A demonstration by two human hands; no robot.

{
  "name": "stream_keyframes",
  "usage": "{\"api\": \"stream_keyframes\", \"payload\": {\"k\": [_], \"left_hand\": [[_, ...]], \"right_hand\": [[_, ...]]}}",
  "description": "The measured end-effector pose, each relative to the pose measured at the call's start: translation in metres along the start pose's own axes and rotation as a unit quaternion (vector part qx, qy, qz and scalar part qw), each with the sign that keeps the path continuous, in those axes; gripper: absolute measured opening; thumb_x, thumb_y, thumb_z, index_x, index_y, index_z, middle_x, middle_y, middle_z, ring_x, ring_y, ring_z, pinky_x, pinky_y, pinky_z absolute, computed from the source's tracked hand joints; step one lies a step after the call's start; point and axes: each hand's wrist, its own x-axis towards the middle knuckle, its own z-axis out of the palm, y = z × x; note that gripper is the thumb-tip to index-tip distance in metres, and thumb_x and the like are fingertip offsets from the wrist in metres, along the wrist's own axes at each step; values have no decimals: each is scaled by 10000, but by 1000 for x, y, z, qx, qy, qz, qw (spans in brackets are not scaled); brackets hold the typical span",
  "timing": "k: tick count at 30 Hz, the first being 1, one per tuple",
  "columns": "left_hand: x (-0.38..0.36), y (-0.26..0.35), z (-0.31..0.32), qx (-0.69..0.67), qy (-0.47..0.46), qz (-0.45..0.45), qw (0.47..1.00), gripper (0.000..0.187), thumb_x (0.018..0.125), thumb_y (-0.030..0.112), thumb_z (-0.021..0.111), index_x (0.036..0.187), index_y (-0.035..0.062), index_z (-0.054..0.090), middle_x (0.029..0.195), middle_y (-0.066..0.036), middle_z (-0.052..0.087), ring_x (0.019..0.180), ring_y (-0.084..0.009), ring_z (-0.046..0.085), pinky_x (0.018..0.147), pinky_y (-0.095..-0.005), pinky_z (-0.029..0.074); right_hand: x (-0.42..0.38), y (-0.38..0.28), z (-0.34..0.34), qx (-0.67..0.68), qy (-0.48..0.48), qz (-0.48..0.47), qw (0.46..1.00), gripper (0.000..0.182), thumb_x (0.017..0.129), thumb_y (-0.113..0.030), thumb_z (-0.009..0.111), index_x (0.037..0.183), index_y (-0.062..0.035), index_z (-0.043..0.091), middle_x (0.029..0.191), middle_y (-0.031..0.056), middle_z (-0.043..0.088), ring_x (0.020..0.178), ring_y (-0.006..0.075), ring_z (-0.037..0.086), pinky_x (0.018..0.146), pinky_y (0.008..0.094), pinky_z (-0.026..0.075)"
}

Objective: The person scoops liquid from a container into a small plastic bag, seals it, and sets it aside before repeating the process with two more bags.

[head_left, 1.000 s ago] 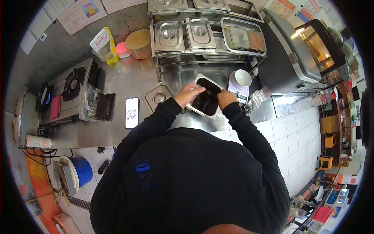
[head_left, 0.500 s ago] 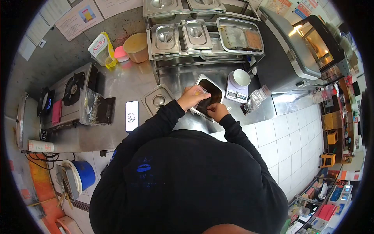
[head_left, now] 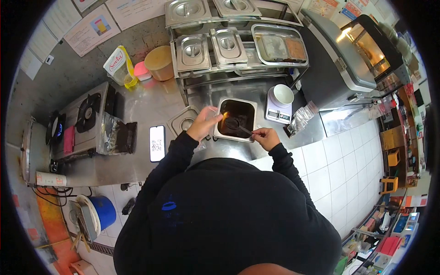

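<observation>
In front of me is a rectangular steel pan [head_left: 255, 110] holding dark brown liquid. My left hand [head_left: 204, 124] is at its left rim, closed around a clear plastic cup [head_left: 211, 112] that is partly hidden by the fingers. My right hand [head_left: 266, 137] pinches the handle of a spoon [head_left: 245, 131] at the pan's lower right corner. The spoon's round bowl lies in the dark liquid. A steel lid [head_left: 185, 120] is on the counter left of the pan, partly behind my left hand.
A white kitchen scale [head_left: 279, 112] carrying a white bowl [head_left: 283, 95] stands to the right, beside a plastic bag [head_left: 302, 117]. Leftward are a phone [head_left: 157, 143], a dark-filled bag [head_left: 120, 135] and a gas stove [head_left: 87, 113] with a blue flame. Lidded steel pans [head_left: 192, 52] fill the rack behind.
The pan now sits straighter and further left. My left hand has moved left from over the pan to its rim. My right hand has drawn back rightward, and the spoon now shows.
</observation>
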Motion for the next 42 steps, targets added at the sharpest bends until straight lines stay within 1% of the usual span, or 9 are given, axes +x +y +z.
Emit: {"api": "stream_keyframes", "payload": {"k": [3,6,12,15,19,27,31,39,42], "left_hand": [[-8,0,-1,258,52,207,942,658,720,232,817,1251,59,469,1281,-112,445,1243,-252,407,1030,-373,339],[-11,15,12,339,86,259,900,685,700,264,826,1246,54,469,1268,-141,456,1227,-280,428,1017,-382,361],[1,18,34,321,77,215,919,656,705,267,817,1223,39,487,1200,-140,508,1103,-293,525,954,-380,414],[4,25,46,193,66,165,965,577,734,265,793,1182,29,515,1157,-134,540,1030,-279,563,888,-361,447],[9,34,50,271,69,249,927,496,757,268,784,1103,9,542,1029,-138,597,910,-238,619,738,-317,521],[12,25,51,210,57,144,965,455,793,255,757,1097,-4,541,983,-114,618,847,-198,626,734,-308,520],[15,22,51,217,57,164,960,451,786,272,767,1050,-7,531,1000,-140,609,853,-217,646,733,-313,530],[14,23,50,236,69,158,956,470,773,285,776,1037,-13,525,997,-160,604,857,-244,637,744,-329,523],[16,16,48,226,74,189,953,497,767,300,781,1042,-17,515,994,-170,598,856,-249,634,741,-328,523]], "right_hand": [[-1,-17,-11,-23,15,-3,1000,202,800,-165,688,928,-13,718,741,77,691,603,103,567,587,258,461],[-1,-46,-23,-34,39,-25,998,202,802,-161,692,936,-12,714,763,82,682,600,111,558,584,258,456],[-14,-132,-43,-99,128,-164,973,163,807,-79,677,945,6,694,760,85,622,621,151,563,578,265,446],[-19,-151,-41,-148,169,-226,948,165,795,-52,675,949,6,689,765,97,609,628,183,571,578,279,452],[-25,-160,-32,-211,194,-265,921,155,794,-53,662,943,-13,679,785,108,601,664,268,601,596,329,476],[-27,-161,-30,-282,251,-318,870,191,762,-26,673,950,-61,676,844,68,620,744,243,604,633,328,493],[-28,-159,-28,-287,259,-345,855,189,746,-14,683,925,-73,674,844,54,618,761,235,599,636,322,490],[-22,-147,-20,-238,235,-332,882,156,760,-19,684,912,-52,673,829,66,612,707,252,588,610,320,481],[-18,-145,-24,-152,216,-246,932,168,760,-8,678,926,-33,671,816,88,607,691,251,588,611,317,481]]}}
